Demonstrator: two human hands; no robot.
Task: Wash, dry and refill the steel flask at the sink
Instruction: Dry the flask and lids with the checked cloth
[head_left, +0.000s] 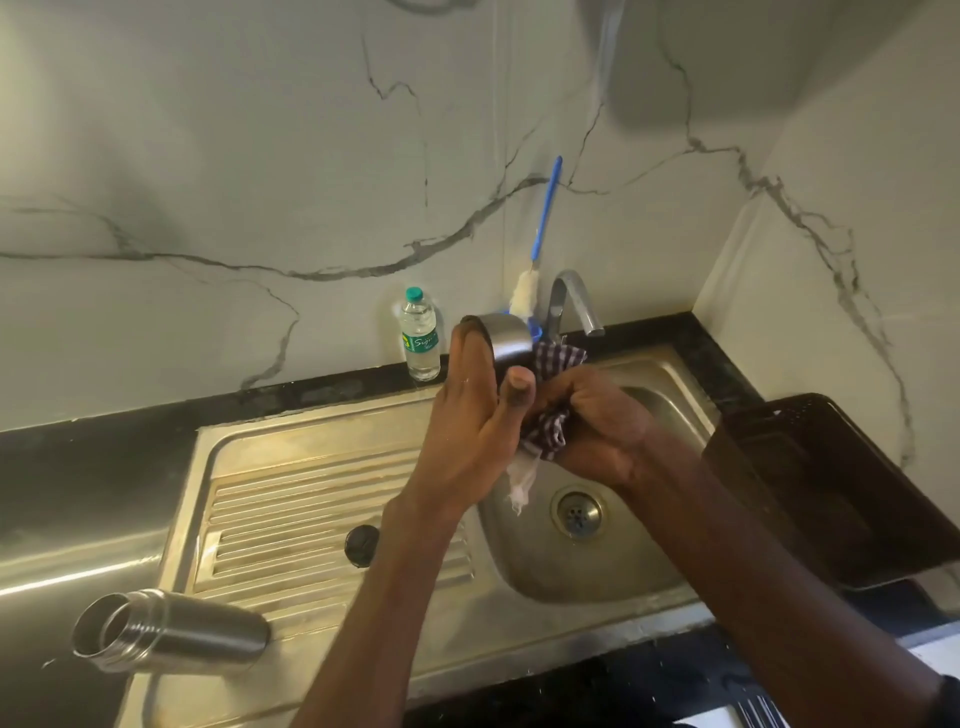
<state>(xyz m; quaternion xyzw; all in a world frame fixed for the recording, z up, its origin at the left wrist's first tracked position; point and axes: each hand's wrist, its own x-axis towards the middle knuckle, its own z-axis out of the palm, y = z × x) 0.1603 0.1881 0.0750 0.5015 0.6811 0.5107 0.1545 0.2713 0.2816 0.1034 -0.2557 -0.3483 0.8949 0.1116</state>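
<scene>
A steel cup (506, 340) is held up over the sink (597, 566) by the left hand (467, 421), fingers curled around it. A checked cloth (550, 410) is squeezed tight in the right hand (597, 426). The steel flask (171, 631) is lying open on the draining board (311, 509).

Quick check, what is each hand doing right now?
Left hand: holds the steel cup, fingers curled round it.
Right hand: grips the checked cloth against the cup.
</scene>
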